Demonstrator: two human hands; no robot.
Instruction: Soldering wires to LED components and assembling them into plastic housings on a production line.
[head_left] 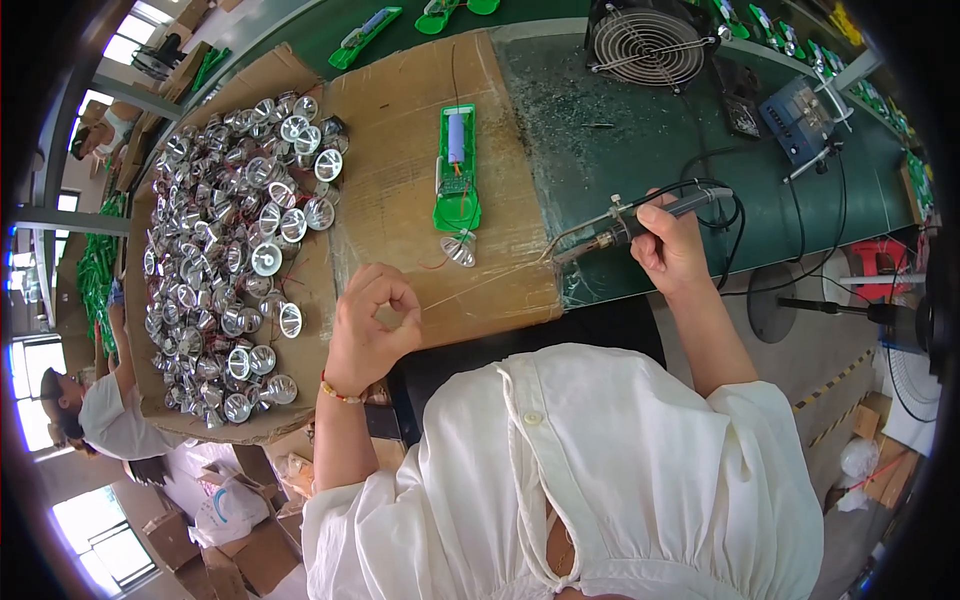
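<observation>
Left hand (372, 328) pinching solder wire (485, 283) | right hand (673, 245) gripping soldering iron (622, 232) | green housing (458, 214) lying on cardboard (385, 170)

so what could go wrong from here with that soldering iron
If hot, the soldering iron might scorch the cardboard near its tip. The thin wire running from the left hand toward that tip could slip. The black cable looping beside the right hand might catch and jerk the iron.

Casing (458, 208) on cardboard (385, 180), reflectors (267, 259) left
</observation>
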